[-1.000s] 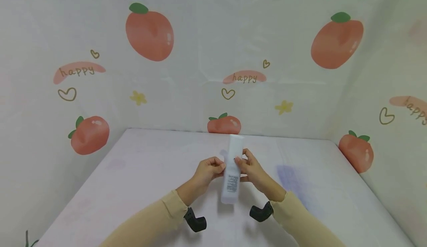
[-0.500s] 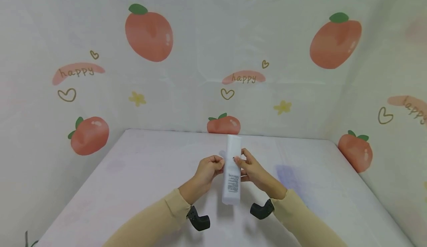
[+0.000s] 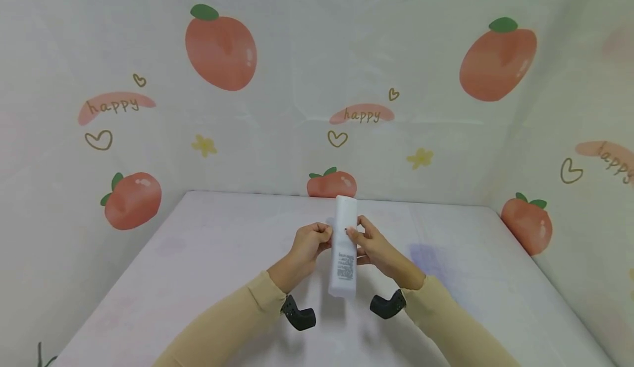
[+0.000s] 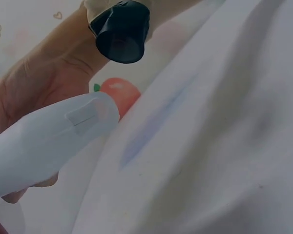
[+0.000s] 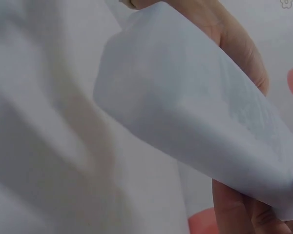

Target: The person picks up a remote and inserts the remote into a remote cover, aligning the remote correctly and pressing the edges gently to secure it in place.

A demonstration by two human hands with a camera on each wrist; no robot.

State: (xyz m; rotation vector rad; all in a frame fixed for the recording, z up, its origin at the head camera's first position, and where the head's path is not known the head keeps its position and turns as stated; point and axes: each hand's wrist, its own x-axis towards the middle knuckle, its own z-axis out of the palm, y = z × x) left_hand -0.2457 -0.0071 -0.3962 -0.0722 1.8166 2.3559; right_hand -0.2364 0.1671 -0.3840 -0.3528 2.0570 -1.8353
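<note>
A long white bottle point(image 3: 342, 213) with rounded edges is held above the table, its face with small dark print turned toward the head camera. Along its right side my right hand point(image 3: 381, 251) grips it, thumb on the front and fingers at the side and behind. At the left edge my left hand point(image 3: 303, 248) pinches it between thumb and curled fingers. The bottle's smooth end fills much of the right wrist view, hiding part of the left hand point(image 5: 244, 51) behind it. In the left wrist view the bottle point(image 4: 34, 146) covers part of the right hand.
The table point(image 3: 208, 268) has a pale cloth with a purple patch point(image 3: 426, 259) at the right. A white curtain point(image 3: 292, 70) printed with red fruit stands behind and at both sides. A black wrist camera point(image 3: 299, 316) hangs below each cuff.
The bottle has straightened from a slight tilt and shifted a little left. Over the last half second, bottle and hands have risen slightly in the head view. Both hands keep their hold.
</note>
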